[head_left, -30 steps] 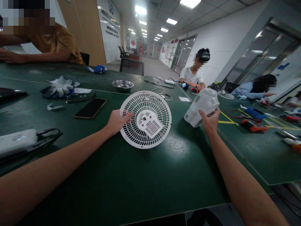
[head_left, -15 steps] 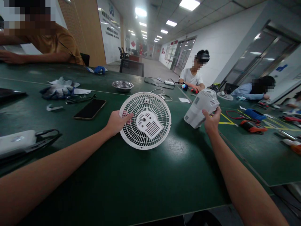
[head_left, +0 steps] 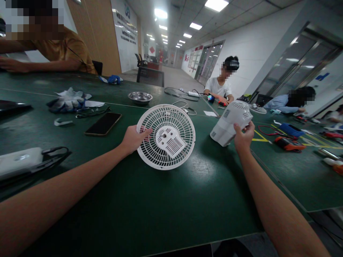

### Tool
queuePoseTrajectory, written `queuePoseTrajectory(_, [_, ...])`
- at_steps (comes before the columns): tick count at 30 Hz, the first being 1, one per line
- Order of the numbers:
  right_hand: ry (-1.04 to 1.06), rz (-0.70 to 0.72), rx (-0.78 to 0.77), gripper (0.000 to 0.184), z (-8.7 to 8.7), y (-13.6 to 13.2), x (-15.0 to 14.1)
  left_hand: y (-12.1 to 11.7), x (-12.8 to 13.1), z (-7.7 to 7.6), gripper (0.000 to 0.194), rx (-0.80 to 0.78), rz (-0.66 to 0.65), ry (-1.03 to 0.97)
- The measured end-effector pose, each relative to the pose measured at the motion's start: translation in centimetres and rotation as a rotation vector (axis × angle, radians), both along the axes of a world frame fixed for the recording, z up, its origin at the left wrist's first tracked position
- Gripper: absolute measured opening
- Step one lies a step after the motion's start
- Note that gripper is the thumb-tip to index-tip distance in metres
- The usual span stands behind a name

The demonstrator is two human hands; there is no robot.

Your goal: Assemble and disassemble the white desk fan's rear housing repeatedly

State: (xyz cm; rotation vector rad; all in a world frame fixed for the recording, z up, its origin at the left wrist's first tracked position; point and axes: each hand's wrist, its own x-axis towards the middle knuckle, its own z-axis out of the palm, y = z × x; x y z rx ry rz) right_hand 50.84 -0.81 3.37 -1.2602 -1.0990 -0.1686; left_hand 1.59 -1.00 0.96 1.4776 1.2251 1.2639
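Observation:
My left hand [head_left: 136, 138] grips the left rim of a round white fan grille [head_left: 171, 137], thumb on the near side and fingers behind the slats. The grille is tilted up above the green table, its slotted hub plate facing me. To the right, my right hand [head_left: 243, 137] is closed around a white plastic housing [head_left: 227, 123] with vent slots at its upper end and a small label on its side. This housing leans to the right over the table, and my fingers are partly hidden behind it. The two parts are apart.
A phone [head_left: 103, 124], crumpled gloves [head_left: 69, 100] and a white device with a cable [head_left: 21, 162] lie on the left. A metal bowl [head_left: 140, 97] stands behind the grille. On the right is an orange multimeter [head_left: 289, 144]. Several people sit around the tables.
The white housing and my right hand have shifted very slightly to the right. The grille and my left hand look almost the same.

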Motion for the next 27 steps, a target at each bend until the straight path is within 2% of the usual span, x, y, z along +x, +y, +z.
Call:
queuePoseTrajectory(6, [0.022,-0.070,0.005,0.064,0.2,-0.2,0.0,0.0,0.0,0.0,0.019,-0.011,0.007,-0.004])
queuePoseTrajectory(9, [0.026,-0.047,0.013,0.063,0.2,-0.1,0.0,0.2,-0.1,-0.2,0.019,-0.022,-0.006,0.000])
queuePoseTrajectory(13, [-0.029,-0.022,0.054,0.070,0.3,0.0,-0.2,0.6,-0.2,-0.6,0.020,0.003,0.006,0.000])
queuePoseTrajectory(17, [-0.142,-0.091,0.093,0.078,1.1,-0.9,-0.8,0.6,-0.2,-0.6,0.019,0.012,0.003,0.012])
queuePoseTrajectory(22, [-0.267,-0.177,0.118,0.087,2.6,-2.9,-4.6,0.6,-0.2,-0.5,0.018,-0.008,0.004,0.007])
queuePoseTrajectory(25, [-0.237,-0.020,0.019,0.083,2.1,-3.4,-8.1,0.9,-0.2,-0.7,0.021,-0.006,-0.005,-0.017])
queuePoseTrajectory(27, [-0.234,0.097,-0.134,0.077,1.0,-3.3,-10.1,1.0,-0.1,-0.8,0.023,-0.012,-0.010,-0.045])
